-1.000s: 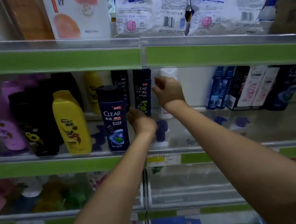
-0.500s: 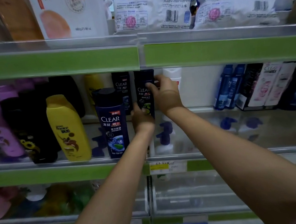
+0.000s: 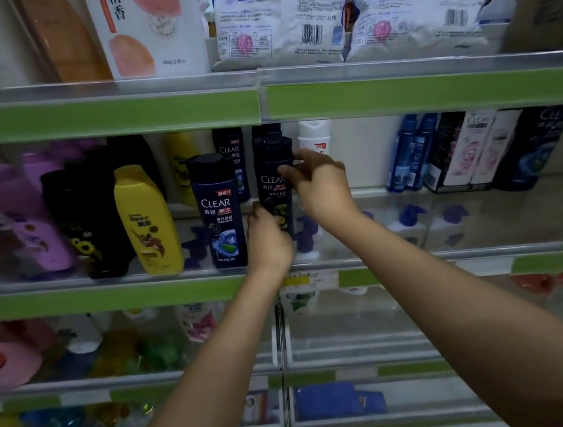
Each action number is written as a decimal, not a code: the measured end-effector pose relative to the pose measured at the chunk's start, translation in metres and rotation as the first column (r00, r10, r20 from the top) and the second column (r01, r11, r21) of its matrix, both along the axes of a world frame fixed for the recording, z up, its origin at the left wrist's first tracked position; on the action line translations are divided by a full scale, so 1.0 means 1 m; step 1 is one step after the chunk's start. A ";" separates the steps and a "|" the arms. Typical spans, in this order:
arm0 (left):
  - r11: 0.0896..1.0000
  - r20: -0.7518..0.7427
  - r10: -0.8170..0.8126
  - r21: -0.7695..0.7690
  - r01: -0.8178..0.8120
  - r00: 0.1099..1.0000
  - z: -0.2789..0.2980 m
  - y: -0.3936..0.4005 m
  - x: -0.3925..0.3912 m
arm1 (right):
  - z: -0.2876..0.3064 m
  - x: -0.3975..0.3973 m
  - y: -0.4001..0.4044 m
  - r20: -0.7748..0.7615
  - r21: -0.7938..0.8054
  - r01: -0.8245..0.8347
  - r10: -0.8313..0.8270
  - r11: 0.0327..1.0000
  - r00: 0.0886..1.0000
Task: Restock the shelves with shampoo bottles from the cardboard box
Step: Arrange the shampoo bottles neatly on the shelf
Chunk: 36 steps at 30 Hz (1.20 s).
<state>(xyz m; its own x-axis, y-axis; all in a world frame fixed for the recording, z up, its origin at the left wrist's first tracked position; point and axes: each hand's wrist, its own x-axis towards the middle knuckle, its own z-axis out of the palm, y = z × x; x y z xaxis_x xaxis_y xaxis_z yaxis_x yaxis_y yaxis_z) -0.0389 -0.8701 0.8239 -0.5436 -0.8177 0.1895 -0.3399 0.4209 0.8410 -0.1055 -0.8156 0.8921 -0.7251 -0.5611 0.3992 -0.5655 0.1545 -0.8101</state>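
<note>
Dark glossy CLEAR shampoo bottle (image 3: 274, 183) upright mid-shelf, behind the shelf's front rail (image 3: 108, 281): right hand (image 3: 318, 184) grasps its shoulder, left hand (image 3: 268, 238) cups its base; likely rigid, slick, moderately heavy, so grip the waist.

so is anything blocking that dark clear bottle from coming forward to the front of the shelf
Nothing visible blocks it. The dark Clear bottle is held by the left hand low down and the right hand higher up. The shelf floor ahead looks bare, with the front Clear bottle beside that path, not across it.
</note>
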 end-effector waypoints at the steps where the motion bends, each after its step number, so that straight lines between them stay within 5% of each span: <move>1: 1.000 0.002 0.004 -0.015 -0.004 1.000 0.000 0.005 0.005 | 0.000 0.005 0.005 0.002 -0.002 -0.005 0.005 1.000 1.000; 13: 0.983 -0.001 0.112 -0.149 -0.111 0.994 0.004 0.036 0.049 | 0.000 0.042 0.033 -0.109 0.011 -0.014 0.015 1.000 0.994; 26: 0.988 0.024 0.092 -0.125 -0.089 0.995 0.003 0.038 0.065 | 0.001 0.052 0.040 -0.138 0.027 -0.026 0.029 0.999 0.990; 31: 0.968 -0.111 0.143 -0.190 -0.162 0.983 0.005 0.068 0.084 | -0.006 0.047 0.049 -0.031 0.018 -0.097 0.098 0.995 0.995; 36: 0.984 -0.208 -0.023 -0.178 -0.015 0.978 0.013 0.097 0.067 | -0.016 0.014 0.073 0.075 -0.020 0.017 -0.015 1.000 0.997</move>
<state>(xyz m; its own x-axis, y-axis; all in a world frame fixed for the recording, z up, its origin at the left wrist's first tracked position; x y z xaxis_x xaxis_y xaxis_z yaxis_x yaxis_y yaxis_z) 0.0277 -0.7731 0.8371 -0.4799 -0.7582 0.4414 -0.1624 0.5713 0.8045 -0.0915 -0.7424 0.8760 -0.7623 -0.5416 0.3544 -0.5005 0.1461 -0.8533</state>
